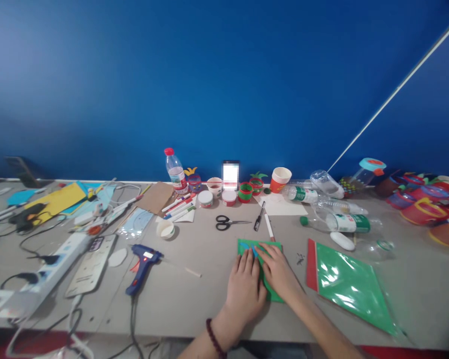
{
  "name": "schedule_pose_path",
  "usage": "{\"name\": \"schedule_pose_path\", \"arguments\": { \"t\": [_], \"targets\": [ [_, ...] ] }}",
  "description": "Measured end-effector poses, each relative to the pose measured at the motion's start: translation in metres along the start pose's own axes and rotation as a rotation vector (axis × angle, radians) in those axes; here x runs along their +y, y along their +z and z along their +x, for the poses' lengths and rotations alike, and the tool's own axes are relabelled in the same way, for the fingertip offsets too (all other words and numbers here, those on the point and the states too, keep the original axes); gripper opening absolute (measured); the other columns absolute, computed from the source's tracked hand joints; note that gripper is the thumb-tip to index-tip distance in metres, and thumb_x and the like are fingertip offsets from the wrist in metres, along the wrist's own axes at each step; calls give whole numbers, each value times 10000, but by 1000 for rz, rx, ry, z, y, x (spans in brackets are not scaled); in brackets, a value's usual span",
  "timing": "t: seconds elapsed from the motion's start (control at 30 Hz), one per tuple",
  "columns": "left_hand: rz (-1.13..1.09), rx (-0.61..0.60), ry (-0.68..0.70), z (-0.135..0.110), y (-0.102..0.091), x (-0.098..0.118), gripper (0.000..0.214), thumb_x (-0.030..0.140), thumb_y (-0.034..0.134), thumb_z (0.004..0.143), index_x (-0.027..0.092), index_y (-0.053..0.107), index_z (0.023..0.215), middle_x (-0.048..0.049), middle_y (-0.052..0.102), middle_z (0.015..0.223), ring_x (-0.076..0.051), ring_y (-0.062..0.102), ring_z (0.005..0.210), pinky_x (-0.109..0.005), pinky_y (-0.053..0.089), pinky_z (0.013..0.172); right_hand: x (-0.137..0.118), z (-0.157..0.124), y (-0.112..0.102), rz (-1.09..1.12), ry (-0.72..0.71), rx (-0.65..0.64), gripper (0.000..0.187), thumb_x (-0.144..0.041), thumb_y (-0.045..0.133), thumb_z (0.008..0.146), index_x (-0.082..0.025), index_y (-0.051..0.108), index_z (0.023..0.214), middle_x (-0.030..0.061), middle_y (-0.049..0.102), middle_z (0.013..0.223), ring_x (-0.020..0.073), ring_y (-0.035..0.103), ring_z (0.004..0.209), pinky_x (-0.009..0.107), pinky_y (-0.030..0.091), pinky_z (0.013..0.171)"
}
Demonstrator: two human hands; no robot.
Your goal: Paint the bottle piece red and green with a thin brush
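A green sheet of paper or foam [273, 247] lies flat on the grey table [194, 299] in front of me, with a blue piece [251, 248] on it. My left hand [246, 284] rests flat over the sheet's left part, fingers stretched toward the blue piece. My right hand [277, 267] lies beside it on the sheet, fingers extended and pressing down. A dark bead bracelet [214, 339] sits on my left wrist. Neither hand grips anything.
Black scissors [227, 222], a black pen [259, 216] and a marker [269, 227] lie beyond the sheet. A blue glue gun [141, 262] and power strip [41, 276] are left. A bagged green sheet pack [347, 284] is right. Bottles, cups and tape rolls line the wall.
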State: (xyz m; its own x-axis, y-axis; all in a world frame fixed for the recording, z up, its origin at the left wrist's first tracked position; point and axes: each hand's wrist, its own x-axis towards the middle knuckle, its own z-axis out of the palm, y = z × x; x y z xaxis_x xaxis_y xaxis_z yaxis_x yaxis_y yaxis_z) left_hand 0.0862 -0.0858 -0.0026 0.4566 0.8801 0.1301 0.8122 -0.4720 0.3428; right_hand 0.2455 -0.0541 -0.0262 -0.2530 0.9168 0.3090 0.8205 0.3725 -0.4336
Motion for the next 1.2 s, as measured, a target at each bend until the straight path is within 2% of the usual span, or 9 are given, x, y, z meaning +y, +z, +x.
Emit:
{"name": "schedule_pose_path", "arguments": {
  "t": [0.1,0.17,0.27,0.5,0.7,0.83,1.0,1.1,1.2],
  "targets": [
    [26,-15,22,-2,0,-3,561,366,467,938,120,470,1442,-129,416,1543,-288,375,1441,-452,305,1201,2,18,-17,105,92,-68,351,-132,443,878,-188,719,1088,128,699,1179,263,621,1141,454,476,1022],
    [49,-26,27,-2,0,-4,573,359,477,935,107,458,1449,-139,397,1552,-291,361,1448,-450,301,1202,4,39,-30,102,254,-218,287,-211,436,927,-190,712,1003,92,746,1016,216,697,949,336,538,862],
    [71,-13,26,-2,2,-5,561,364,474,943,102,468,1439,-146,406,1546,-296,370,1441,-453,315,1191,8,79,-45,22,348,-240,332,-285,400,973,-170,707,918,85,746,785,214,707,749,293,511,708],
    [116,53,19,-1,9,-1,537,447,389,991,128,500,1409,-152,448,1518,-304,416,1414,-479,374,1145,11,144,-37,-166,499,-308,376,-379,517,943,-109,742,810,246,740,948,325,705,979,341,486,788],
    [107,1,29,-3,5,0,625,528,361,986,116,458,1446,-168,399,1546,-331,362,1443,-502,352,1151,9,149,-34,-102,581,-320,199,-275,623,857,-116,740,879,247,731,1035,354,676,1077,389,494,870],
    [105,-43,44,-4,1,1,657,544,349,983,106,435,1464,-185,364,1560,-345,328,1458,-515,317,1163,13,144,-45,87,645,-300,181,-259,592,855,-133,698,780,136,713,652,271,731,717,312,530,657],
    [83,-68,36,-4,-1,1,667,544,366,974,111,417,1479,-182,344,1570,-346,301,1470,-508,286,1178,19,130,-53,457,723,-222,163,-227,489,876,-184,615,970,-54,538,414,146,564,360,207,429,393],
    [90,-50,33,-4,2,1,666,537,380,971,106,416,1479,-185,347,1567,-352,310,1464,-510,288,1176,19,121,-48,704,726,-184,100,-257,479,872,-202,556,841,-56,545,451,133,585,388,191,432,390],
    [113,-14,41,-5,6,0,656,527,391,971,98,436,1466,-187,385,1547,-345,329,1456,-507,293,1175,13,113,-38,924,698,-124,219,-367,500,874,-211,481,721,-27,575,523,149,651,494,212,480,450]
  ]
}}
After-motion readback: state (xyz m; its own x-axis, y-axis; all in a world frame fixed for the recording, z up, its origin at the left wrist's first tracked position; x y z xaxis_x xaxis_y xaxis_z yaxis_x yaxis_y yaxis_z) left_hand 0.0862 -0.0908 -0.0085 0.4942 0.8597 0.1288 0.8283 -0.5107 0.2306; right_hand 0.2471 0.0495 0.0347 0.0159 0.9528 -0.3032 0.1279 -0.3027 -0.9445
